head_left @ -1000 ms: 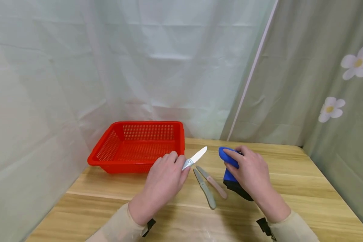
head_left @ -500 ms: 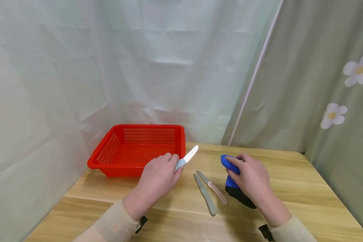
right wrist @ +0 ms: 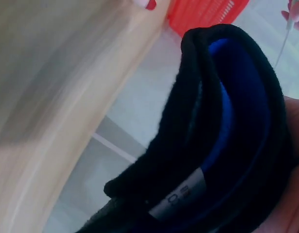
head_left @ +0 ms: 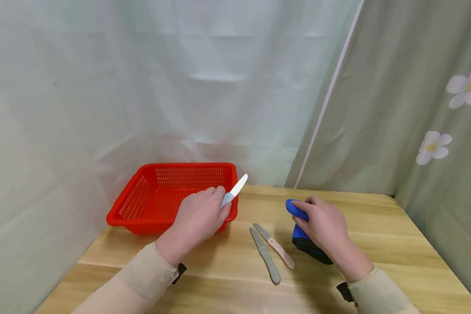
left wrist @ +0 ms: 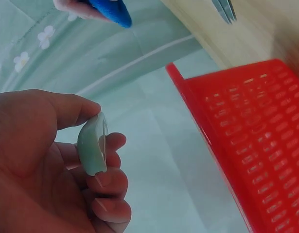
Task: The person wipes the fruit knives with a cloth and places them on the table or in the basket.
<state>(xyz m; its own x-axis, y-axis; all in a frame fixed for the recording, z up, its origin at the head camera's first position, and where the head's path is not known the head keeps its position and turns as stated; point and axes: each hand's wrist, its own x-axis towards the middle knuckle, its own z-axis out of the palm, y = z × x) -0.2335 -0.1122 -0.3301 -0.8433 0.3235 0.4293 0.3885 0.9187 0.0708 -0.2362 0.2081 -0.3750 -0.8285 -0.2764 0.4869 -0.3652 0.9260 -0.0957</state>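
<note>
while the knife point(head_left: 232, 193) is held up off the table point(head_left: 392, 244), it appears in the head view against the basket's near right corner, blade point(head_left: 240, 185) slanting up and to the right. left hand point(head_left: 199, 214): grasping the knife; the left wrist view shows the handle point(left wrist: 91, 145) between thumb and curled fingers, with a gap between that hand and the basket point(head_left: 141, 223). height over the rim: cannot tell.

right hand point(head_left: 327, 221): pinching the blue part of the cloth point(head_left: 310, 249), well apart from the blade. the right wrist view shows the cloth folded, black and blue, with a pale label point(right wrist: 181, 194), text unreadable.

judgement on the step, which looks like managing one bare blade beside the basket: the grip sits on the handle, as it should. best to point the tip away from the cloth hand, clear the rim before any lowering, and lay the knife flat rather than let it drop. a firmer wrap of the fingers would resist twisting if the blade caught the mesh.

between the hands, nearer the person: green knife point(head_left: 264, 254) and pink knife point(head_left: 274, 244), side by side on the table, handles toward the person. behind all: curtain point(head_left: 227, 87).
</note>
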